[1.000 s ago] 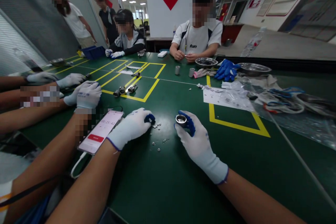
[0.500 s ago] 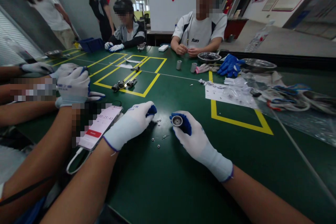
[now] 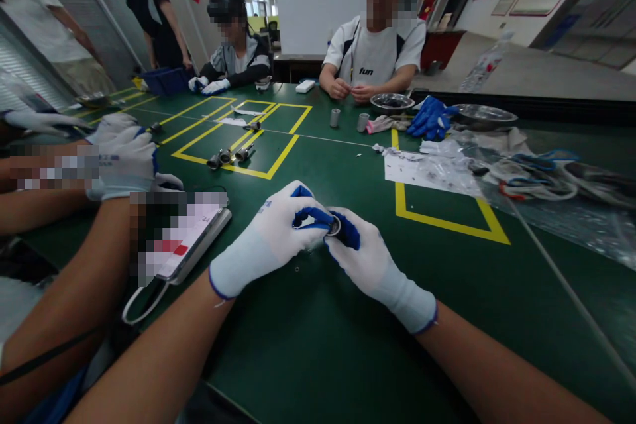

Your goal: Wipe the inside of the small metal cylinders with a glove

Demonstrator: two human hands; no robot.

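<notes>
Both hands wear white gloves with blue fingertips and meet over the green table. The right hand is clamped around a small metal cylinder, held just above the tabletop at the hand's 10 o'clock. The left hand has thumb and forefinger drawn together, touching the cylinder's open end; whether they pinch anything tiny cannot be told. From the cylinder, a phone under a co-worker's arm lies at 9 o'clock, metal parts on a yellow-taped box at 11, a paper sheet at 1
</notes>
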